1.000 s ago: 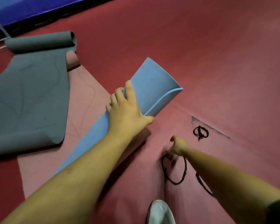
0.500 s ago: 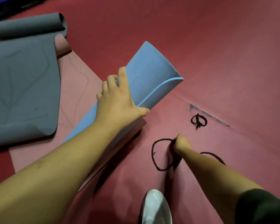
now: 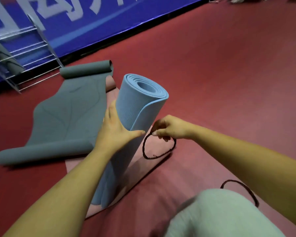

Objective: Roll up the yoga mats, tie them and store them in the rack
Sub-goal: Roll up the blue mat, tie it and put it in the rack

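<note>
A rolled blue yoga mat (image 3: 137,106) stands tilted with its open end up, its lower end on a pink mat (image 3: 143,175) spread on the floor. My left hand (image 3: 115,132) wraps around the blue roll at mid height. My right hand (image 3: 169,128) pinches a loop of dark cord (image 3: 154,153) just right of the roll; the loop hangs down toward the pink mat. A grey mat (image 3: 67,115) lies to the left, partly unrolled, curled at both ends. The wire rack (image 3: 24,53) stands at the far left.
A blue banner wall (image 3: 96,24) runs along the back behind the rack, which holds a grey mat (image 3: 2,55). A second dark cord (image 3: 241,189) lies on the red floor near my knee (image 3: 217,214) in pale fabric. Open red floor (image 3: 229,74) stretches to the right.
My left hand has raised the blue roll from lying flat to nearly upright. My right hand has lifted the cord loop off the floor up beside the roll. The view has tilted up.
</note>
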### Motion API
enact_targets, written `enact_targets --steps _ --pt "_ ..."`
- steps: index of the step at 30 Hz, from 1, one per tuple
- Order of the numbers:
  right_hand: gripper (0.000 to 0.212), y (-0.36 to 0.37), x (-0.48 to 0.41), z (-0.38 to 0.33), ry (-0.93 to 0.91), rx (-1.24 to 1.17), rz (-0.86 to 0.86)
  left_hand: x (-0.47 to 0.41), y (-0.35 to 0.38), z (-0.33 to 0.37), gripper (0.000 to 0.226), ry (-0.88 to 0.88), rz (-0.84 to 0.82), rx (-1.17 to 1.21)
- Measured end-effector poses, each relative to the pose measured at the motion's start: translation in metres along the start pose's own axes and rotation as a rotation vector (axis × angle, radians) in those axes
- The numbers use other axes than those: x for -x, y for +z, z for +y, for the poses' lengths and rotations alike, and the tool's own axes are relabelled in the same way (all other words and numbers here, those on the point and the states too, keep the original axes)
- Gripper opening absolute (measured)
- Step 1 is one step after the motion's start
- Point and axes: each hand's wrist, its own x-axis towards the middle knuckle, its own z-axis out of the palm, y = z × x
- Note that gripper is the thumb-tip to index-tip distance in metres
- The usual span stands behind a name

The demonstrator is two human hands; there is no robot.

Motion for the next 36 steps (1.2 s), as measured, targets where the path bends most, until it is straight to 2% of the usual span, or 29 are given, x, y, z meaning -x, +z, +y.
enact_targets --steps 4,7,11,14,17,20,22,24,28,31,33,34,36 --pt "0.009 -0.001 0.020 -0.098 -0.147 0.002 -0.106 0.023 -0.056 -0.031 0.125 -0.066 0.092 0.109" --pt "0.008 0.011 0.033 -0.166 -0.280 -0.111 -0.107 0.039 -0.095 -0.057 0.130 -0.135 0.130 0.155" --pt "0.009 0.030 0.034 -0.251 -0.425 -0.248 0.032 0.059 -0.137 -0.079 0.124 -0.171 0.116 0.174" --pt "0.011 0.049 0.013 -0.297 -0.510 -0.090 0.199 0.077 -0.156 -0.093 0.129 -0.175 0.136 0.239" --pt "0.014 0.088 -0.014 -0.308 -0.581 0.188 0.384 0.093 -0.161 -0.116 0.136 -0.140 0.154 0.279" --pt "0.015 0.129 -0.028 -0.296 -0.674 0.273 0.503 0.101 -0.172 -0.129 0.128 -0.063 0.182 0.283" --pt "0.019 0.143 -0.035 -0.293 -0.682 0.316 0.598 0.105 -0.178 -0.121 0.115 -0.001 0.204 0.310" --pt "0.019 0.147 -0.040 -0.295 -0.659 0.361 0.677 0.104 -0.180 -0.109 0.112 0.036 0.194 0.337" --pt "0.021 0.143 -0.048 -0.289 -0.628 0.409 0.789 0.106 -0.188 -0.117 0.095 -0.058 0.026 0.446" --pt "0.020 0.138 -0.054 -0.287 -0.554 0.376 0.792 0.107 -0.209 -0.134 0.083 -0.117 -0.131 0.611" --pt "0.020 0.139 -0.056 -0.289 -0.545 0.371 0.797 0.102 -0.215 -0.130 0.068 -0.130 -0.171 0.606" --pt "0.020 0.141 -0.057 -0.290 -0.552 0.375 0.797 0.104 -0.219 -0.128 0.076 -0.094 -0.192 0.589" --pt "0.020 0.145 -0.057 -0.293 -0.558 0.398 0.796 0.109 -0.222 -0.134 0.109 -0.091 -0.187 0.560"
